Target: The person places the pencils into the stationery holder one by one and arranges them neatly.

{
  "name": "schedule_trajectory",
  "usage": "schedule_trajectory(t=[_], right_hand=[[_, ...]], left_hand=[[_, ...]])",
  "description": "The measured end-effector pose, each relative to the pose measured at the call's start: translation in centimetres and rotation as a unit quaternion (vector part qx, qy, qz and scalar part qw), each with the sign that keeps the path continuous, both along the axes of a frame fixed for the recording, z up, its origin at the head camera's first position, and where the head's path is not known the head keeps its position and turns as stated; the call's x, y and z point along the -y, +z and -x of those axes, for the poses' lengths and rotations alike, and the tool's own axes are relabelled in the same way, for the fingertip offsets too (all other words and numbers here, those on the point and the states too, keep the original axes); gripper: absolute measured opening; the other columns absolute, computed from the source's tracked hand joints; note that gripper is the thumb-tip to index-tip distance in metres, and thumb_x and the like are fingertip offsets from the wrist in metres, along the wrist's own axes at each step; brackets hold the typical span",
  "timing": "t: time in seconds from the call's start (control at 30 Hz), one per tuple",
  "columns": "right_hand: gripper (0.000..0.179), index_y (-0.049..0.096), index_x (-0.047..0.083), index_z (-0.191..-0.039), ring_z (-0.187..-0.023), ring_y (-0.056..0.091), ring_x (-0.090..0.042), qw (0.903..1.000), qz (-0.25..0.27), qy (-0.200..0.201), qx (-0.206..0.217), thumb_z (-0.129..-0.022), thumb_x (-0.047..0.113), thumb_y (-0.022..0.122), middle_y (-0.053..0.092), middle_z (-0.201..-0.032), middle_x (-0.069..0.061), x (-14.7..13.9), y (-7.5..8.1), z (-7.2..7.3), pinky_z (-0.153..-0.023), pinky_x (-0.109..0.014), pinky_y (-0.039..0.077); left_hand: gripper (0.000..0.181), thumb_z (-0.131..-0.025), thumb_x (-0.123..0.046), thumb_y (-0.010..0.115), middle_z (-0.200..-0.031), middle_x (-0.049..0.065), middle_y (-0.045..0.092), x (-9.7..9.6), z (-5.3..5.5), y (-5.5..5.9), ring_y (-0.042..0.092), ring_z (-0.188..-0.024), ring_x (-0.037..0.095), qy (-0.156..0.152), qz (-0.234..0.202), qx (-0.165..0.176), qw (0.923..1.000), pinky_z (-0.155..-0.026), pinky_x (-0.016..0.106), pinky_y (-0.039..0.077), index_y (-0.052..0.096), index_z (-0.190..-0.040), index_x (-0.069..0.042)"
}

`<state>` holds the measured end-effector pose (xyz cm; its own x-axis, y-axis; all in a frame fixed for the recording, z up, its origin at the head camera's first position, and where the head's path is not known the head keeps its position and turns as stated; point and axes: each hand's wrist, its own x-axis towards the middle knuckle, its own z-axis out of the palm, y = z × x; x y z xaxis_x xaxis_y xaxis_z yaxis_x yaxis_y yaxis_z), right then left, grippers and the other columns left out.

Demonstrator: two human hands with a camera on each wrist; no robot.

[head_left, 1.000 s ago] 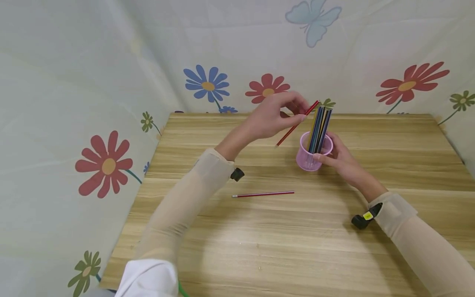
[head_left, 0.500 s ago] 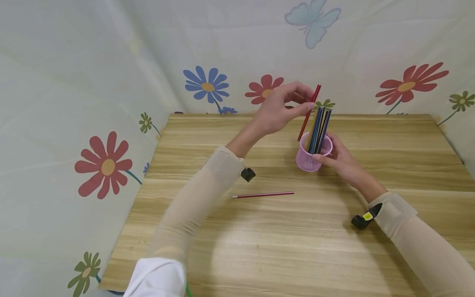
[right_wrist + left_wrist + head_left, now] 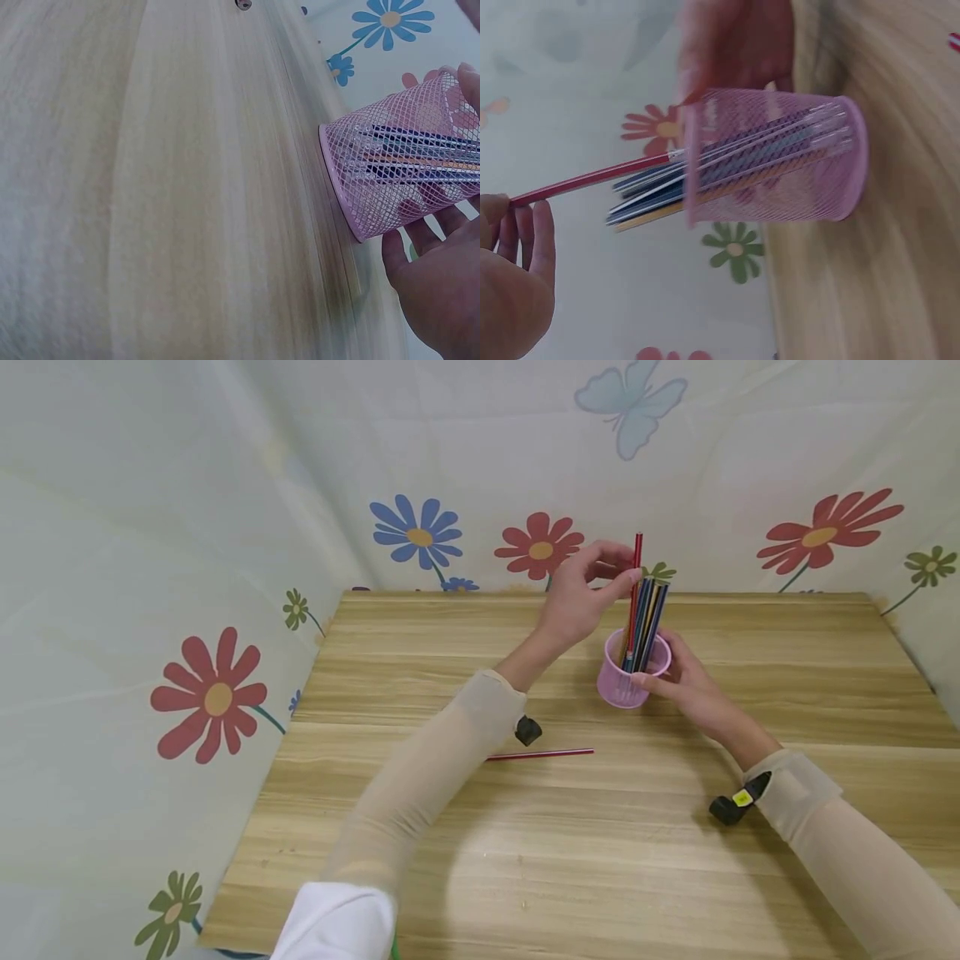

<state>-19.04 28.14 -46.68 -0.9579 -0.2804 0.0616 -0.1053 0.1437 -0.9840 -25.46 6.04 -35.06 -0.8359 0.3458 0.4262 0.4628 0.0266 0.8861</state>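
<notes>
My left hand (image 3: 572, 603) pinches a red pencil (image 3: 638, 550) near its upper end, holding it almost upright. In the left wrist view the pencil's lower, eraser-tipped end (image 3: 676, 155) is at the rim of a pink mesh pencil cup (image 3: 780, 202). Several dark and yellow pencils (image 3: 651, 618) stand inside, leaning together. From the right side, my right hand (image 3: 693, 685) grips the cup, thumb near the rim. The right wrist view shows fingers of that hand (image 3: 442, 281) around the mesh. A second red pencil (image 3: 547, 754) lies on the table, partly hidden by my left sleeve.
The wooden table (image 3: 570, 860) reaches back to a white cloth (image 3: 465, 443) printed with flowers, close behind the cup. A small black camera sits on each wrist, the left one (image 3: 528, 731) above the table near the lying pencil.
My left hand has moved right with the red pencil, turning it from slanted to nearly upright, and its lower end has come to the cup's mouth. My right hand and the cup have stayed put.
</notes>
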Motion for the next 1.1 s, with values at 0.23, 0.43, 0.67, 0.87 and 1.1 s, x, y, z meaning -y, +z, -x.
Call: schedule_trajectory(t=[0.23,0.43,0.67,0.87,1.1], right_hand=[[0.070,0.033,0.017,-0.161,-0.136,0.051,-0.015,1.0000,0.006,0.002,-0.005,-0.102,0.005,0.069,0.048,-0.153,-0.011,0.1,0.0,0.0,-0.105,-0.018,0.044],[0.070,0.032,0.018,-0.161,-0.137,0.051,-0.018,1.0000,0.006,0.005,-0.003,-0.102,0.006,0.069,0.048,-0.153,-0.012,0.2,-0.1,-0.1,-0.105,-0.019,0.044],[0.067,0.033,0.015,-0.159,-0.135,0.052,-0.018,1.0000,0.006,0.002,-0.002,-0.103,0.005,0.068,0.049,-0.152,-0.014,0.1,0.0,-0.1,-0.103,-0.019,0.045],[0.068,0.032,0.014,-0.160,-0.136,0.051,-0.016,0.9999,0.009,0.008,-0.005,-0.103,0.007,0.068,0.047,-0.153,-0.015,0.1,0.1,-0.1,-0.104,-0.019,0.046],[0.069,0.031,0.013,-0.161,-0.137,0.051,-0.020,0.9998,0.010,0.011,-0.012,-0.103,0.007,0.068,0.046,-0.154,-0.018,0.1,0.2,-0.2,-0.103,-0.018,0.046]], left_hand=[[0.023,-0.103,-0.018,0.073,-0.114,0.000,0.070,-1.0,0.1,-2.7,0.067,-0.104,0.011,0.018,0.046,0.016,0.9987,-0.092,0.019,0.054,0.070,-0.124,-0.011],[0.021,-0.102,-0.016,0.074,-0.109,0.000,0.070,-1.6,0.0,-4.1,0.066,-0.102,0.009,0.031,0.058,0.020,0.9976,-0.093,0.018,0.054,0.070,-0.122,-0.010],[0.019,-0.103,-0.014,0.073,-0.108,0.001,0.070,-2.2,-0.2,-4.6,0.066,-0.099,0.009,0.043,0.082,0.020,0.9955,-0.088,0.015,0.054,0.070,-0.121,-0.009],[0.017,-0.102,-0.014,0.074,-0.104,-0.001,0.071,-2.7,-0.1,-4.9,0.068,-0.093,0.008,0.054,0.103,0.060,0.9915,-0.083,0.015,0.055,0.070,-0.118,-0.011],[0.016,-0.102,-0.013,0.073,-0.102,-0.001,0.069,-3.0,0.0,-4.9,0.068,-0.090,0.009,0.065,0.110,0.071,0.9892,-0.079,0.015,0.056,0.070,-0.118,-0.010]])
